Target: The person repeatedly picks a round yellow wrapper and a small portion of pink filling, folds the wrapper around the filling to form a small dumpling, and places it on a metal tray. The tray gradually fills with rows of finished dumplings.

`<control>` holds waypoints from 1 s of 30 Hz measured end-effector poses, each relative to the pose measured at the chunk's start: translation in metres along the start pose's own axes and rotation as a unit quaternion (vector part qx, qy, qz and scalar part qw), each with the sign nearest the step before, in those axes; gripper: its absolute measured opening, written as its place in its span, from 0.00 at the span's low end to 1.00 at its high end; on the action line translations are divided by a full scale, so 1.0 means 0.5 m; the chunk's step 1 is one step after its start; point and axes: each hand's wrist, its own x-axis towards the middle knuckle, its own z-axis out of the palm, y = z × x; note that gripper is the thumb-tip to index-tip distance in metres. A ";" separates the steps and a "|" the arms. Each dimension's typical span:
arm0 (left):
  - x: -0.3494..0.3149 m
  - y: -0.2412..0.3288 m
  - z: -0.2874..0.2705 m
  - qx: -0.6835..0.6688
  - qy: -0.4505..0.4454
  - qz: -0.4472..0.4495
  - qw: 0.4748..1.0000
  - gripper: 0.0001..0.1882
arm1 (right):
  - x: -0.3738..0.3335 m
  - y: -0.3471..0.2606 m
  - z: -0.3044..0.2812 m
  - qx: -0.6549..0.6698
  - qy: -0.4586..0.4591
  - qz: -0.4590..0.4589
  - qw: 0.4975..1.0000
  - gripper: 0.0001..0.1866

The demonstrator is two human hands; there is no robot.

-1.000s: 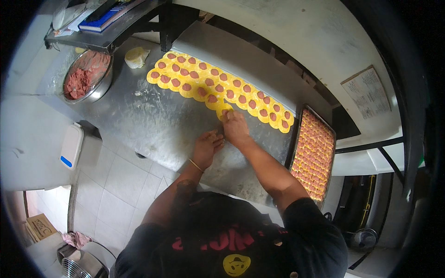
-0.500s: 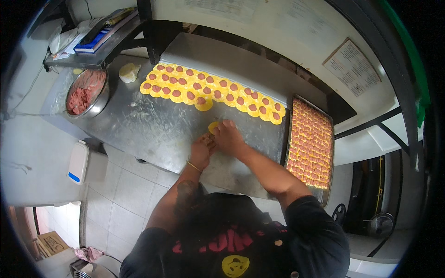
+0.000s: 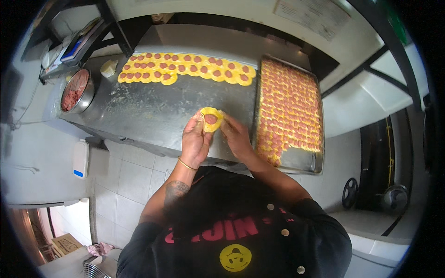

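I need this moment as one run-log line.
left hand: holds yellow wrapper with meat | right hand: at its right edge | tray: mostly filled

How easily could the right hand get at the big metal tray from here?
Fairly easily, it seems: the right hand is close beside the tray, and nothing visible stands between them. Its fingertips, though, seem busy at the filled yellow round.

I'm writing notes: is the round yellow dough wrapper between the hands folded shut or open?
Open: the round yellow dough wrapper shows its pink filling uncovered, with the left hand and right hand at its edges.
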 end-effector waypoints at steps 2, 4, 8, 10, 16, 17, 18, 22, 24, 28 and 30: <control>-0.032 -0.038 0.027 0.003 -0.006 0.005 1.000 0.12 | -0.027 -0.017 -0.015 -0.022 0.026 -0.073 0.997 0.18; -0.056 -0.071 0.041 0.019 -0.033 0.019 0.999 0.11 | -0.048 -0.036 -0.045 -0.024 0.039 -0.092 0.995 0.17; -0.109 -0.121 0.065 0.156 -0.010 0.086 0.984 0.08 | -0.092 -0.069 -0.103 0.061 0.039 -0.044 0.996 0.15; -0.140 -0.122 0.088 0.153 -0.025 0.094 0.983 0.08 | -0.122 -0.078 -0.113 0.113 0.058 -0.086 0.988 0.16; -0.219 -0.075 0.119 0.078 -0.025 0.042 0.996 0.08 | -0.219 -0.099 -0.106 0.026 0.006 -0.159 0.987 0.16; -0.229 -0.061 0.126 0.083 -0.016 0.034 0.996 0.08 | -0.225 -0.105 -0.102 -0.016 0.002 -0.177 0.984 0.15; -0.231 -0.050 0.113 0.085 -0.045 0.027 0.995 0.08 | -0.225 -0.116 -0.100 -0.060 -0.006 -0.196 0.979 0.14; -0.230 -0.014 0.048 0.086 -0.124 0.026 0.988 0.07 | -0.243 -0.139 -0.038 -0.081 0.013 -0.230 0.970 0.12; -0.229 0.009 0.031 0.079 -0.170 0.033 0.982 0.07 | -0.234 -0.161 -0.001 -0.015 0.019 -0.160 0.987 0.11; -0.220 0.072 0.019 0.075 -0.211 0.026 0.974 0.06 | -0.242 -0.192 0.073 0.113 0.049 -0.148 0.981 0.09; -0.215 0.084 0.009 0.067 -0.195 0.018 0.978 0.05 | -0.262 -0.181 0.077 -0.075 0.061 -0.257 0.962 0.09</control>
